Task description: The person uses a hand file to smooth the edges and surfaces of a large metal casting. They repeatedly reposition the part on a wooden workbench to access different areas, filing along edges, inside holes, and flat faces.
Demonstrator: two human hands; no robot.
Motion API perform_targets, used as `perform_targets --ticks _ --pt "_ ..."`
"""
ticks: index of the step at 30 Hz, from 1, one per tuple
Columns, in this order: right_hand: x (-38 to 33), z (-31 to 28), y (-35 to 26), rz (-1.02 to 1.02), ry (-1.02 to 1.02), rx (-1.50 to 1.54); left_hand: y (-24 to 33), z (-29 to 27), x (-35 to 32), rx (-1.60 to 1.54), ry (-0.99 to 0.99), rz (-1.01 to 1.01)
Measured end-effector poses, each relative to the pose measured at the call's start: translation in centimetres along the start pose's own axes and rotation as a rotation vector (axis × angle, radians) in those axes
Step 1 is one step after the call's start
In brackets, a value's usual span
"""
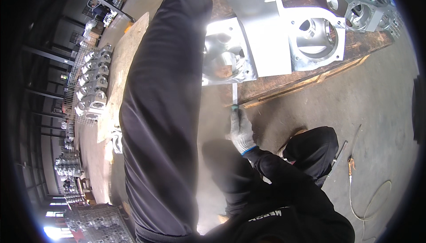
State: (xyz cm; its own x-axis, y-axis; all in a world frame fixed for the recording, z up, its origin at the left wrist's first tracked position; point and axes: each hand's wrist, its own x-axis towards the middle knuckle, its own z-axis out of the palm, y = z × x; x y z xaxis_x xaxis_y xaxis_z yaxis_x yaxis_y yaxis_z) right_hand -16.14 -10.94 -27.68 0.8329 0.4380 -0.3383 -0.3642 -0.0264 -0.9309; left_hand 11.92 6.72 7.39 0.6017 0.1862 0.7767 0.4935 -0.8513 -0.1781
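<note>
Around the wooden table (364, 47) spreads a concrete floor (381, 96). From my distant place, I see the right gloved hand (241, 132) with fingers wrapped around a green-handled flat tool (235, 95); its blade reaches the silver casting (244, 61) on the table. Left hand is outside the view, so its fingers I cannot tell.

Metalworking shop
Machined metal housings (317, 62) crowd a wooden worktop (361, 46) on a concrete floor (381, 109); castings (94, 83) stand in rows beyond.
</note>
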Motion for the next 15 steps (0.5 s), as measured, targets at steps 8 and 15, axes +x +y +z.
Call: perform_targets --ticks 8,15 --pt "4.2 4.6 -0.8 -0.143 -0.083 0.212 -0.7 0.9 0.5 -0.02 -0.001 0.02" --pt "3.4 5.6 -1.7 0.161 -0.024 0.431 -1.2 1.4 1.0 -0.03 -0.006 0.012"
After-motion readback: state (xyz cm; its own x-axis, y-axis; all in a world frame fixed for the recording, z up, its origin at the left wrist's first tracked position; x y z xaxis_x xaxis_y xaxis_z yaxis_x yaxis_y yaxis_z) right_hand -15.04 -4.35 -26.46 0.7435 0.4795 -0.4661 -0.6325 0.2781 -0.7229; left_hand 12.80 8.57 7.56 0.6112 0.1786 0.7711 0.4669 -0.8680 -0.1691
